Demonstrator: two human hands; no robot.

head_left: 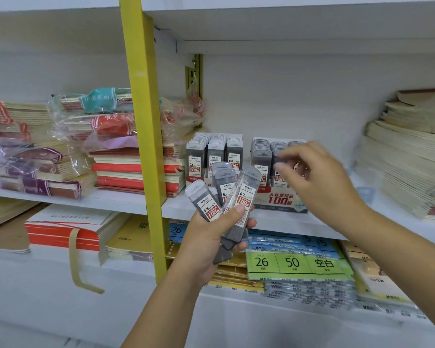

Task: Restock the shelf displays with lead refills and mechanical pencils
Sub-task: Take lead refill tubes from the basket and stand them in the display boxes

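Note:
My left hand (pixel 211 237) grips a fanned bunch of lead refill cases (pixel 226 197), grey with red-and-white labels, in front of the middle shelf. Behind them stand two display boxes on the shelf: the left display box (pixel 212 153) packed with rows of 0.5 HB cases, and the right display box (pixel 278 197) with a red "100" front and rows of cases. My right hand (pixel 314 179) reaches over the right box and pinches one dark refill case (pixel 281 160) at the top of its middle row. No mechanical pencils are visible.
A yellow upright post (pixel 143 136) stands just left of the boxes. Stacks of notebooks (pixel 126 162), some in plastic wrap, fill the shelf to the left, and pale notebook piles (pixel 407 156) sit at the right. Paper pads (pixel 294 264) lie on the shelf below.

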